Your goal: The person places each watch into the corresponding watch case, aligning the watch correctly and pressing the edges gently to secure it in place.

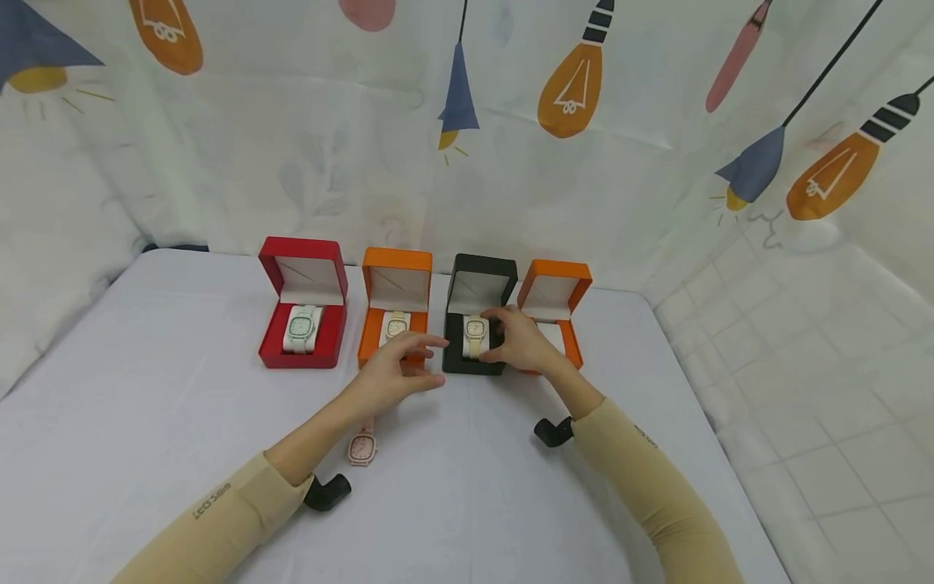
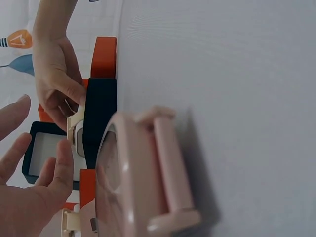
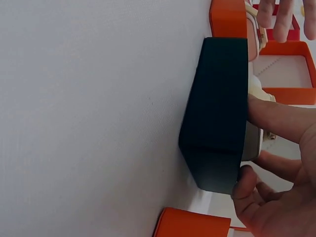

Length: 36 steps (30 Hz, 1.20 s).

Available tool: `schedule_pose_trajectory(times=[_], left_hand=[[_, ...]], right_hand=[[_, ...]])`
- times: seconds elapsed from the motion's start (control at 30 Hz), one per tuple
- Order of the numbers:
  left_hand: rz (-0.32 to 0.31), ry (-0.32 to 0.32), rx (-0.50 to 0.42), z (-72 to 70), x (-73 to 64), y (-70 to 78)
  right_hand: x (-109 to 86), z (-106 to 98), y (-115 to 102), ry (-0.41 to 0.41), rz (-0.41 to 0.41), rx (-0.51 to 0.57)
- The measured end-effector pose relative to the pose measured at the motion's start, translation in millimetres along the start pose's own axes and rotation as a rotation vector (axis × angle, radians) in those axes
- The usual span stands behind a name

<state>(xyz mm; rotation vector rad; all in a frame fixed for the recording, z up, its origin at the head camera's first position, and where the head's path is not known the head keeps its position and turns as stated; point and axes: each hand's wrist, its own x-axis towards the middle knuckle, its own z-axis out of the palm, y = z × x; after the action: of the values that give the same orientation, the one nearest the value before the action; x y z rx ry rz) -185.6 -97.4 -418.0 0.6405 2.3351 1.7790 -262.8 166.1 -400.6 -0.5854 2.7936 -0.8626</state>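
Note:
My right hand [image 1: 520,339] is at the dark green watch box [image 1: 474,367], thumb and fingers at either end of a cream wristwatch [image 1: 476,328] on its white cushion, pinching it. In the right wrist view the box's front wall hides part of this grip. My left hand [image 1: 397,369] hovers with fingers spread, apart from that box, in front of the left orange box [image 1: 397,259]. A cream watch [image 1: 396,326] sits in that orange box, partly behind the hand. A pink wristwatch [image 1: 362,448] lies on the table below my left wrist, large in the left wrist view.
At the left stands an open red box [image 1: 302,361] holding a mint-green watch [image 1: 300,327]. An open right orange box [image 1: 576,345] with a white cushion is partly behind my right hand. A patterned curtain [image 1: 409,178] hangs behind the white table [image 1: 182,389].

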Motion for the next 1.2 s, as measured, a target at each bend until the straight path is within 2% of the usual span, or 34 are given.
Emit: schedule_pose_trajectory(times=[0.4, 0.8, 0.97, 1.2], left_hand=[[0.041, -0.021, 0.054, 1.8, -1.1, 0.3], [0.057, -0.052, 0.098, 1.3, -3.4, 0.9], [0.053, -0.052, 0.106, 0.9, -4.4, 2.4], [0.054, -0.059, 0.099, -0.2, -6.1, 4.1]], right_hand=[[-3.5, -3, 2, -0.044, 0.006, -0.001], [-13.3, -6, 5, -0.035, -0.066, 0.056], [-10.9, -5, 6, -0.029, -0.075, 0.032], [-8.2, -4, 3, -0.024, -0.093, -0.06]])
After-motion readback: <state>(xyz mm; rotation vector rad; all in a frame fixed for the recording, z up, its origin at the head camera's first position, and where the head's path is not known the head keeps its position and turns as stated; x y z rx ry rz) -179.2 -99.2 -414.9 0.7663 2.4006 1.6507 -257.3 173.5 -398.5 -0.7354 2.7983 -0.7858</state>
